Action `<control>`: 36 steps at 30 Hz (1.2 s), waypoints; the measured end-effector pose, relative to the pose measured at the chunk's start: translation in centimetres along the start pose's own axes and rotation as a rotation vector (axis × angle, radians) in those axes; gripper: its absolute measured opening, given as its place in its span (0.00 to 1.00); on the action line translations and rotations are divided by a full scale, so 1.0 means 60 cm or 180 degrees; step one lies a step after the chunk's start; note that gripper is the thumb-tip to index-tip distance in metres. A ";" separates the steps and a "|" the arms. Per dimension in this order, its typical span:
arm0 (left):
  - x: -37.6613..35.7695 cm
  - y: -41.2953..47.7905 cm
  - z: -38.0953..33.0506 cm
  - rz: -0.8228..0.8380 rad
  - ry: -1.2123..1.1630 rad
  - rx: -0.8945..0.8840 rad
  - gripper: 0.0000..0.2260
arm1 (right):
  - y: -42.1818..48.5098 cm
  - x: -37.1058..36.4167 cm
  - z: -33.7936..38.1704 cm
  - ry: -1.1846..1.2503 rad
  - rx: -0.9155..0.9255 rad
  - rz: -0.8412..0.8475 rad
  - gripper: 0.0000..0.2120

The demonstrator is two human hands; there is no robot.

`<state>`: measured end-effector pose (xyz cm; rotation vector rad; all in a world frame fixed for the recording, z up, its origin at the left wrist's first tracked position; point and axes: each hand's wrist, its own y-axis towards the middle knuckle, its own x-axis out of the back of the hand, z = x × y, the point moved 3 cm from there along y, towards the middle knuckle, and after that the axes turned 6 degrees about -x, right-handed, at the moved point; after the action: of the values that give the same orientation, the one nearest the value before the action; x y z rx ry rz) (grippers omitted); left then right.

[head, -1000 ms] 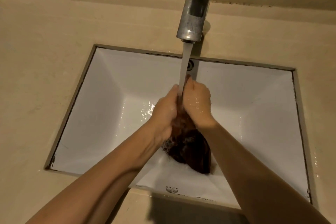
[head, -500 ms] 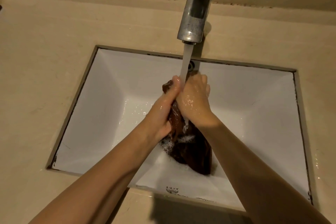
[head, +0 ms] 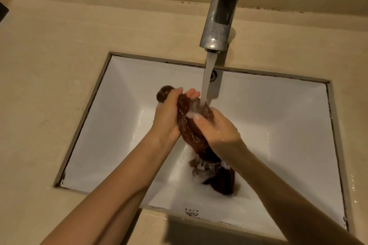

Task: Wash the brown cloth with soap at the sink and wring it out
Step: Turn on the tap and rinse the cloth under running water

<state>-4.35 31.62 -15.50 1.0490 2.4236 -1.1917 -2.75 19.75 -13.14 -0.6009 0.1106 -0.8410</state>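
The wet brown cloth point(head: 189, 129) is bunched into a long roll between both hands over the white sink point(head: 123, 117). My left hand point(head: 168, 117) grips its upper end, and a dark rounded bit of cloth sticks out past the fingers. My right hand point(head: 217, 131) presses on the roll from the right. The lower end of the cloth hangs into the basin, covered in white soap foam point(head: 203, 167). Water from the faucet point(head: 221, 12) falls onto the cloth just above my right hand.
A beige counter point(head: 49, 85) surrounds the recessed sink on all sides, with a raised ledge behind the faucet. An overflow hole point(head: 213, 75) sits in the sink's back wall. Water drops lie on the counter at the right.
My hands have drawn apart and shifted left along the cloth. More of the brown roll now shows between them, and the water stream lands on the cloth rather than on my fingers.
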 end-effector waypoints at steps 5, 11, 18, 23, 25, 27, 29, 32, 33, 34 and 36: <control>-0.025 -0.026 0.033 -0.0040 0.0911 -0.0261 0.13 | 0.014 -0.005 0.019 -0.0760 -0.0222 -0.1389 0.19; -0.011 -0.038 0.031 -0.0161 0.0971 -0.0295 0.07 | 0.054 0.006 0.033 -0.1255 0.0044 -0.2032 0.19; -0.004 -0.029 -0.011 0.0090 -0.0201 -0.0112 0.07 | 0.072 0.023 0.015 -0.0711 -0.0246 -0.0644 0.28; -0.032 -0.013 -0.041 -0.0199 -0.1257 0.0020 0.18 | 0.041 0.017 -0.008 -0.0528 -0.0424 0.1102 0.32; -0.041 -0.013 -0.053 -0.0236 -0.1488 0.0006 0.17 | 0.033 0.016 -0.012 -0.0565 -0.0225 0.1510 0.18; -0.040 -0.010 -0.064 -0.0237 -0.1612 -0.0037 0.15 | 0.033 0.019 -0.021 -0.0619 -0.0147 0.1529 0.17; -0.031 -0.005 -0.070 -0.0191 -0.1578 -0.0099 0.14 | 0.039 0.030 -0.024 -0.0449 -0.0061 0.1094 0.14; -0.011 0.001 -0.068 -0.0050 -0.1457 -0.0068 0.12 | 0.037 0.053 -0.015 -0.0080 0.0160 0.0406 0.15; -0.004 0.001 -0.066 -0.0001 -0.1398 -0.0033 0.11 | 0.034 0.057 -0.010 0.0059 0.0262 0.0312 0.15; 0.003 0.000 -0.063 0.0034 -0.1329 0.0001 0.11 | 0.029 0.059 -0.002 0.0189 0.0343 0.0275 0.15; 0.015 -0.002 -0.057 0.0059 -0.1009 0.0133 0.09 | 0.021 0.058 0.014 0.0448 0.0485 0.0303 0.14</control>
<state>-4.73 34.66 -13.69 0.8193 2.1499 -1.2972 0.66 18.25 -12.64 -0.3903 0.1999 -0.7912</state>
